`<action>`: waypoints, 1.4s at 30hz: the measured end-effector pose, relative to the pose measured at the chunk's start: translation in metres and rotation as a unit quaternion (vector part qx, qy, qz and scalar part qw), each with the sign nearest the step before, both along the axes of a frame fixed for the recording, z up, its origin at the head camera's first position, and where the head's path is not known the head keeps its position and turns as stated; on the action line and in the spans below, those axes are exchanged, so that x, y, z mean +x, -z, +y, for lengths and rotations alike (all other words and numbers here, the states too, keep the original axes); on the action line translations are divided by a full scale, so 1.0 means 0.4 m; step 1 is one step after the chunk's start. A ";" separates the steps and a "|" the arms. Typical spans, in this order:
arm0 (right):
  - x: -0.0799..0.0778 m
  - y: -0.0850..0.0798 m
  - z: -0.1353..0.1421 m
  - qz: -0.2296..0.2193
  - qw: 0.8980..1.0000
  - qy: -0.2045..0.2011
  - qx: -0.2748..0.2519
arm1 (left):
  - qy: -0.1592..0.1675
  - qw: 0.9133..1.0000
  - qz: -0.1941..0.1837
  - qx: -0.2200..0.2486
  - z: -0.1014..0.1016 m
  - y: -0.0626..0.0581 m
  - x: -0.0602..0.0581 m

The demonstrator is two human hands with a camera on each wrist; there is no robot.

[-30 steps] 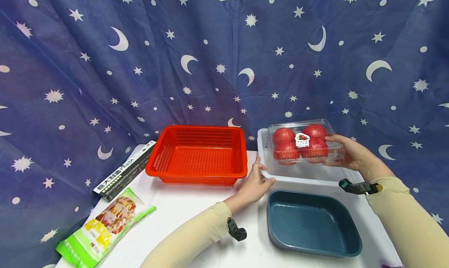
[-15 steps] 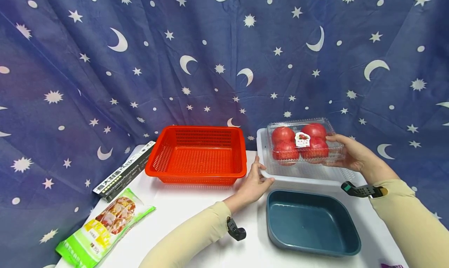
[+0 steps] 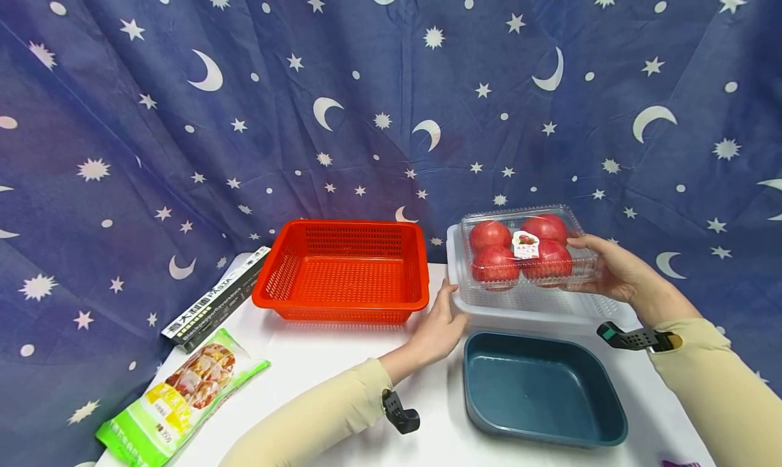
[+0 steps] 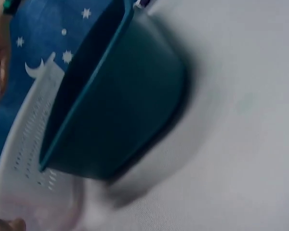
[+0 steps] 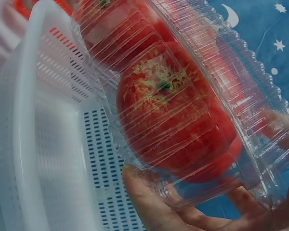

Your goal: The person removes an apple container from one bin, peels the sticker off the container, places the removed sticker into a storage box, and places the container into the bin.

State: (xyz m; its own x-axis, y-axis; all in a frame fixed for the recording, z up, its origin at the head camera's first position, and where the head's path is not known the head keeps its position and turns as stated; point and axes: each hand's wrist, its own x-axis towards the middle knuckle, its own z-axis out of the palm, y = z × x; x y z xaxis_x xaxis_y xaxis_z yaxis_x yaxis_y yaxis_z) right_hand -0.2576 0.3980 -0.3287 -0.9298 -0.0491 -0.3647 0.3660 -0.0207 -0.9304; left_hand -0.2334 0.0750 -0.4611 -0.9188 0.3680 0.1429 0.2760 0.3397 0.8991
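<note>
In the head view, my right hand (image 3: 626,280) grips the right end of a clear plastic clamshell box (image 3: 583,263) of red apples (image 3: 546,260). A white label (image 3: 525,245) is stuck on its lid. The box is tilted over a white perforated basket (image 3: 519,307). Close up in the right wrist view, the fingers (image 5: 149,197) curl round the box's end, and an apple (image 5: 173,115) shows through the ribbed plastic. My left hand (image 3: 436,331) is at the basket's left front corner, fingers extended by the rim; only fingertips (image 4: 9,224) show in the left wrist view.
A dark blue-green tub (image 3: 544,389) stands in front of the white basket. To the left are a red perforated basket (image 3: 342,311), a long black-and-white pasta box (image 3: 216,301) and a green food bag (image 3: 183,402). A star-patterned curtain (image 3: 366,100) hangs behind.
The box of apples has shifted slightly left and lower over the white basket, still in my right hand. My left hand has drawn back a little leftward at the basket's corner.
</note>
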 end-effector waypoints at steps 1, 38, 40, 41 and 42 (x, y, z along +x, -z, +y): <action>0.001 0.000 -0.001 0.000 1.000 -0.001 -0.002 | 0.000 1.000 -0.005 0.000 -0.004 -0.010 0.007; 0.063 0.025 -0.142 0.010 0.995 -0.072 -0.074 | 0.044 0.922 -0.256 0.286 -0.132 -0.201 -0.055; 0.069 0.027 -0.149 0.012 0.994 -0.076 -0.074 | 0.049 0.924 -0.255 0.280 -0.142 -0.203 -0.051; 0.073 0.028 -0.152 0.014 0.994 -0.078 -0.073 | 0.051 0.925 -0.255 0.278 -0.147 -0.203 -0.050; 0.076 0.028 -0.156 0.014 0.994 -0.079 -0.074 | 0.052 0.925 -0.256 0.276 -0.152 -0.203 -0.048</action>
